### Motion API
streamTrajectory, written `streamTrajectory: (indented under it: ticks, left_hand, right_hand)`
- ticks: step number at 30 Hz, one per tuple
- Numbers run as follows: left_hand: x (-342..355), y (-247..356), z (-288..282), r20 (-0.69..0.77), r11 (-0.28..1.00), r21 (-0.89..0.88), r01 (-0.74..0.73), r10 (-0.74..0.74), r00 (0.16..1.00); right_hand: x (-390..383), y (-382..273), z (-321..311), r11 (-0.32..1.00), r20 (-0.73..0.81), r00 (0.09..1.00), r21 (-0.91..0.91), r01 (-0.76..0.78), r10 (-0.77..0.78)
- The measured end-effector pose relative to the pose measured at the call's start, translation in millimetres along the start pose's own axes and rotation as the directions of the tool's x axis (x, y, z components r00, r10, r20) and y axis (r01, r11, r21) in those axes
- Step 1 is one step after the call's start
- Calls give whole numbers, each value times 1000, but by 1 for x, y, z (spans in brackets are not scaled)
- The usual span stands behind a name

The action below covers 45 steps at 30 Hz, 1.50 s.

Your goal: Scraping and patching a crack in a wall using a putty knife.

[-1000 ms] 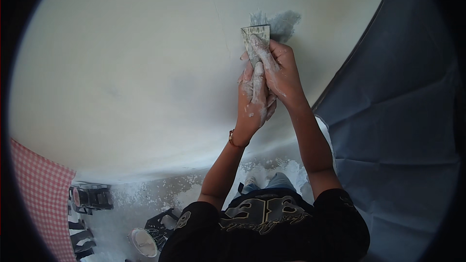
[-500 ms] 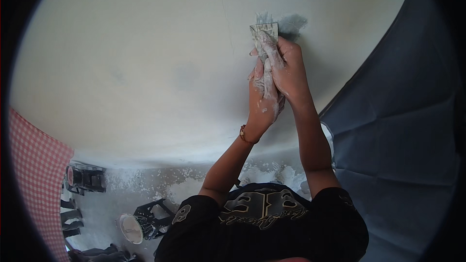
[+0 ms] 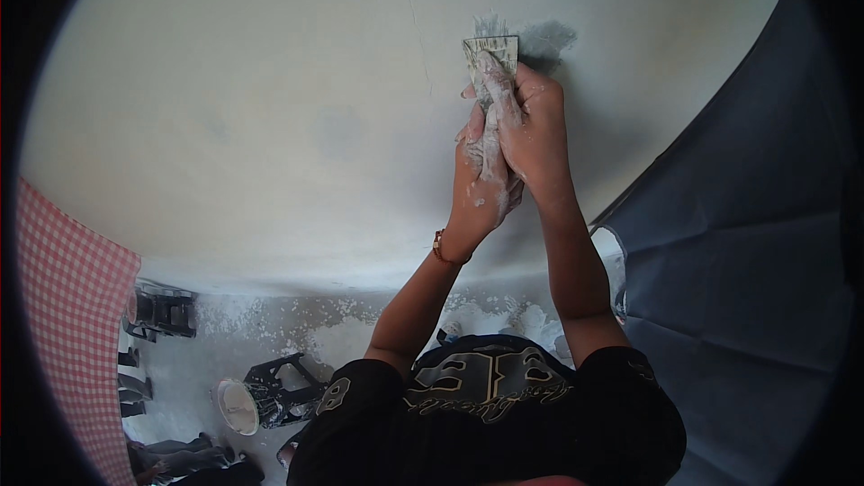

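Both my hands are closed together on a putty knife (image 3: 481, 47) whose wide, smeared blade meets the pale wall (image 3: 270, 126). My right hand (image 3: 538, 130) is the upper one, its thumb laid along the blade and coated in white paste. Just below it, my left hand (image 3: 477, 182) wraps round the handle, which is mostly hidden by fingers and paste. Streaks of wet paste show above the blade's edge. Beside it on the right is a grey patch (image 3: 546, 43) on the wall. A thin crack runs down the wall to the left.
Dark cloth (image 3: 729, 261) hangs along the right side, red checked cloth (image 3: 76, 261) on the left. On the white-spattered floor (image 3: 202, 369) stand a black stool (image 3: 281, 387) with a tub of white paste (image 3: 237, 407) and another black stool (image 3: 169, 310). Other people's legs (image 3: 184, 459) show at lower left.
The putty knife and both hands have slid slightly upward against the wall. The grip is the same. The view has shifted a little.
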<state>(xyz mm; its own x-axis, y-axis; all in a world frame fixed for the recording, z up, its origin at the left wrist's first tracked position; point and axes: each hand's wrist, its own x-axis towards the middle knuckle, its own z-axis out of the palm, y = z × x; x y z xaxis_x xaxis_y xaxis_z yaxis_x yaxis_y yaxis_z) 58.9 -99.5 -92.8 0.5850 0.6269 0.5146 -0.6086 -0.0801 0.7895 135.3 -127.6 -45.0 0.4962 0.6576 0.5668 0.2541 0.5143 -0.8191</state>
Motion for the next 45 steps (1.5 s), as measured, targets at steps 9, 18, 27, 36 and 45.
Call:
streamTrajectory:
  ticks: [9, 18, 27, 36, 45]
  left_hand:
    - [-2, -3, -6, 10, 998, -39, 43, -43, 999]
    - [-1, 5, -11, -19, 986, -10, 167, -167, 986]
    - [-1, 4, -7, -25, 997, -41, 68, -69, 997]
    - [5, 5, -6, -39, 991, 116, -60, 65, 997]
    - [10, 10, -16, 10, 998, 70, 7, -8, 1000]
  right_hand:
    - [-1, -3, 2, 999, 1, 999, 3, -32, 32]
    - [1, -6, 6, 1000, 10, 1000, 17, -21, 21]
    - [3, -6, 7, 999, 22, 999, -15, -35, 36]
    - [7, -11, 10, 987, 29, 990, 76, -139, 137]
    - [12, -15, 14, 995, 6, 995, 33, -95, 95]
